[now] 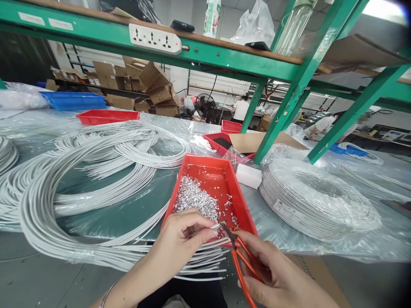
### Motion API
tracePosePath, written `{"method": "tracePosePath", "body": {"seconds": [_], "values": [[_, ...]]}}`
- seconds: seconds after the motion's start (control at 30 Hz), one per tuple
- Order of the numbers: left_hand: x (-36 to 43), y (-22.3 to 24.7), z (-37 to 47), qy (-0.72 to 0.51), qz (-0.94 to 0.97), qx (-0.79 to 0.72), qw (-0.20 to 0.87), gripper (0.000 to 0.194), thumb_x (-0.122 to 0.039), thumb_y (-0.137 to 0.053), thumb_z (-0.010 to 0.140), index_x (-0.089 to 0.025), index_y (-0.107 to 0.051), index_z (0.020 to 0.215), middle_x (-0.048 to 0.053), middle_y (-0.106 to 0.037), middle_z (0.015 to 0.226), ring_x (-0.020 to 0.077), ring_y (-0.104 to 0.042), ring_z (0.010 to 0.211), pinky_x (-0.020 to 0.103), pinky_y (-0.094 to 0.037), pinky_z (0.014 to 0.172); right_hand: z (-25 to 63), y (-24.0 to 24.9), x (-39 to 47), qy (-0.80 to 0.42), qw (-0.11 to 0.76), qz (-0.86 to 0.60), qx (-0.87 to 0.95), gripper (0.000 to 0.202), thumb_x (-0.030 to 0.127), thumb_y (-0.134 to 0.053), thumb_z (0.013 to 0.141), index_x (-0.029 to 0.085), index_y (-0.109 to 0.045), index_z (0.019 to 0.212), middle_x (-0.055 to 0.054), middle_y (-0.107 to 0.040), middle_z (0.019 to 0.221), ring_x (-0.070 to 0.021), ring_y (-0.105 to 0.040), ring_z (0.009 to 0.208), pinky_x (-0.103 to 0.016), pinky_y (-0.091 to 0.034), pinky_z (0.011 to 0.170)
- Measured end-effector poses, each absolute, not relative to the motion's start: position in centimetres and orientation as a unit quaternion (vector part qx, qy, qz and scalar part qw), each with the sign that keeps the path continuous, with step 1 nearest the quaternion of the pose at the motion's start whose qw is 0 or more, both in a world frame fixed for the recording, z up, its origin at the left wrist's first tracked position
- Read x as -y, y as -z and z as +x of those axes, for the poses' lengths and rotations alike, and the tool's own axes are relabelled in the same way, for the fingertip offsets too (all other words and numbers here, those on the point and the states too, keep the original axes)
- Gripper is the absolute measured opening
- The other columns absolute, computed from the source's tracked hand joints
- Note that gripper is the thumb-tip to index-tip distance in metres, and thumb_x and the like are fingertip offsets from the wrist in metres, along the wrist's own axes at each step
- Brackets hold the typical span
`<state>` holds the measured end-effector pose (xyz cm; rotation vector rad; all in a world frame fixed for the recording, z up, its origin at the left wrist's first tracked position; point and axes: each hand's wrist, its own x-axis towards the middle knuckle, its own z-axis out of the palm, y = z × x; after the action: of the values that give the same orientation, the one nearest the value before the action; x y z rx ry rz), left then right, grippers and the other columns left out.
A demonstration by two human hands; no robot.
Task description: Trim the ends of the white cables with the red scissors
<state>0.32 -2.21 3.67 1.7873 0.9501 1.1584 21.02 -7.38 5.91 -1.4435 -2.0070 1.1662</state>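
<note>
My left hand [189, 235] pinches the end of a white cable [217, 226] between thumb and fingers. In my right hand [272, 269] are pliers [239, 273] with orange handles, their dark jaws at the cable's tip. Whether the jaws touch the cable is too small to tell. Both hands are over the near end of a red tray [221, 171], which holds a heap of small silvery scraps [195, 196]. Below my left hand, a bundle of loose white cable ends [205, 265] hangs past the table edge, running from the coiled cables [41, 201] on the left.
A plastic-wrapped cable coil [308, 201] and a small white box [248, 176] lie right of the tray. A green shelf frame [282, 115] with a power strip [155, 38] crosses above. Farther back are a blue tray [75, 101], another red tray [109, 116] and two people.
</note>
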Motion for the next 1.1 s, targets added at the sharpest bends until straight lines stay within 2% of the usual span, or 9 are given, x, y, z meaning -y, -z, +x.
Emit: {"method": "tracePosePath", "body": {"seconds": [0.1, 0.27, 0.43, 0.6, 0.77, 0.93, 1.1], "values": [[2.3, -3.6, 0.3, -0.453, 0.701, -0.379, 0.400, 0.007, -0.021, -0.063, 0.073, -0.017, -0.067, 0.071, 0.001, -0.060, 0.062, 0.0110, -0.050, 0.054, 0.021, -0.036, 0.048, 20.9, -6.1, 7.4, -0.384, 0.171, -0.522, 0.742, 0.056, 0.023, -0.056, 0.077, 0.022, -0.039, 0.130, -0.012, -0.052, 0.123, -0.0300, -0.050, 0.107, -0.044, -0.043, 0.088], [2.4, -3.8, 0.4, -0.444, 0.694, -0.390, 0.411, 0.009, -0.022, -0.063, 0.073, -0.016, -0.064, 0.067, 0.000, -0.060, 0.062, 0.0107, -0.050, 0.054, 0.021, -0.037, 0.049, 20.8, -5.7, 7.4, -0.364, 0.157, -0.533, 0.747, 0.061, 0.022, -0.059, 0.073, 0.023, -0.039, 0.130, -0.013, -0.057, 0.114, -0.0310, -0.053, 0.102, -0.045, -0.045, 0.084], [2.5, -3.8, 0.4, -0.432, 0.700, -0.390, 0.414, 0.009, -0.023, -0.062, 0.075, -0.017, -0.063, 0.068, -0.001, -0.059, 0.063, 0.0107, -0.050, 0.055, 0.022, -0.036, 0.050, 20.9, -5.8, 7.4, -0.366, 0.164, -0.526, 0.750, 0.052, 0.031, -0.053, 0.081, 0.021, -0.038, 0.130, -0.014, -0.055, 0.117, -0.0299, -0.052, 0.104, -0.045, -0.045, 0.085], [2.4, -3.5, 0.2, -0.435, 0.710, -0.384, 0.399, 0.009, -0.024, -0.061, 0.076, -0.018, -0.063, 0.069, -0.001, -0.057, 0.064, 0.0109, -0.048, 0.056, 0.022, -0.035, 0.050, 21.0, -5.8, 7.4, -0.368, 0.174, -0.502, 0.763, 0.051, 0.029, -0.054, 0.081, 0.021, -0.039, 0.129, -0.012, -0.056, 0.114, -0.0285, -0.053, 0.104, -0.042, -0.046, 0.084], [2.3, -3.7, 0.4, -0.443, 0.702, -0.384, 0.404, 0.010, -0.023, -0.063, 0.073, -0.017, -0.062, 0.065, -0.002, -0.054, 0.061, 0.0100, -0.046, 0.054, 0.022, -0.033, 0.049, 21.1, -5.4, 7.5, -0.321, 0.162, -0.505, 0.785, 0.048, 0.031, -0.050, 0.083, 0.021, -0.039, 0.129, -0.013, -0.057, 0.114, -0.0283, -0.054, 0.102, -0.041, -0.047, 0.083], [2.2, -3.6, 0.5, -0.423, 0.625, -0.378, 0.537, 0.018, -0.029, -0.067, 0.068, -0.015, -0.058, 0.061, -0.004, -0.051, 0.052, 0.0079, -0.043, 0.047, 0.019, -0.035, 0.045, 21.1, -5.5, 7.5, -0.268, 0.190, -0.491, 0.807, 0.045, 0.023, -0.050, 0.082, 0.024, -0.042, 0.126, -0.010, -0.061, 0.112, -0.0262, -0.059, 0.096, -0.036, -0.051, 0.078], [1.6, -3.0, 0.0, -0.331, 0.537, -0.274, 0.726, 0.035, -0.047, -0.066, 0.067, -0.012, -0.059, 0.062, -0.002, -0.052, 0.045, 0.0057, -0.044, 0.034, 0.016, -0.031, 0.033, 20.8, -6.5, 7.4, -0.255, 0.193, -0.473, 0.821, 0.043, 0.019, -0.049, 0.082, 0.026, -0.047, 0.124, -0.009, -0.062, 0.110, -0.0264, -0.061, 0.092, -0.035, -0.053, 0.073]]}}
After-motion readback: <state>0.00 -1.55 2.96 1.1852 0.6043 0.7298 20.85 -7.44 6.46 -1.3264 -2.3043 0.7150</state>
